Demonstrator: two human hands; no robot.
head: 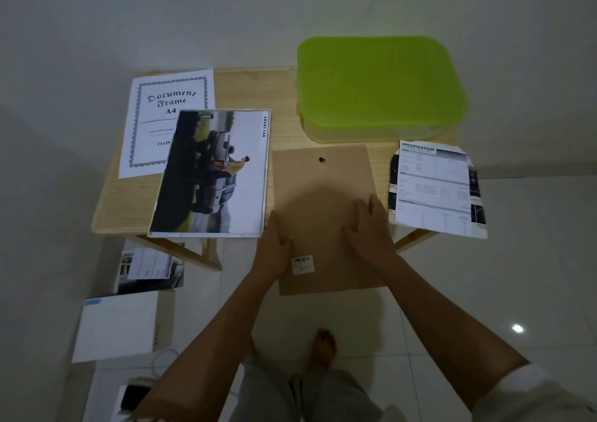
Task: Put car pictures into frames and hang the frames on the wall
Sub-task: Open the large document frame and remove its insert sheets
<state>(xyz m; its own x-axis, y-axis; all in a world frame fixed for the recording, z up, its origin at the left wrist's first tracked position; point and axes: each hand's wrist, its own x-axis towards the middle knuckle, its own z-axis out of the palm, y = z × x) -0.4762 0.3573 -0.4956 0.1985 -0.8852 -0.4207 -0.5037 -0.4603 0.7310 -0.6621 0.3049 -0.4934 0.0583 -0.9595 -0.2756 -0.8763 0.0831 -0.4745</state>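
**Pressing the backing board flat**

Resting on the brown backing board [323, 202], your left hand [274, 244] grips its left edge while your right hand [368, 224] lies flat, fingers spread. Left of it, the car picture [213, 172] sits in its frame on the surface [129, 195]. Beyond, a green box [378, 85].

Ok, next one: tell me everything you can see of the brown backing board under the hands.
The backing board is a flat, plain brown rectangle that looks like pressed fibreboard. A small dark hanging hook sits near its far edge and a white barcode sticker near its near edge. It lies on the wooden table, with the near end overhanging the edge. The left hand grips its left edge; the right hand presses flat on top.
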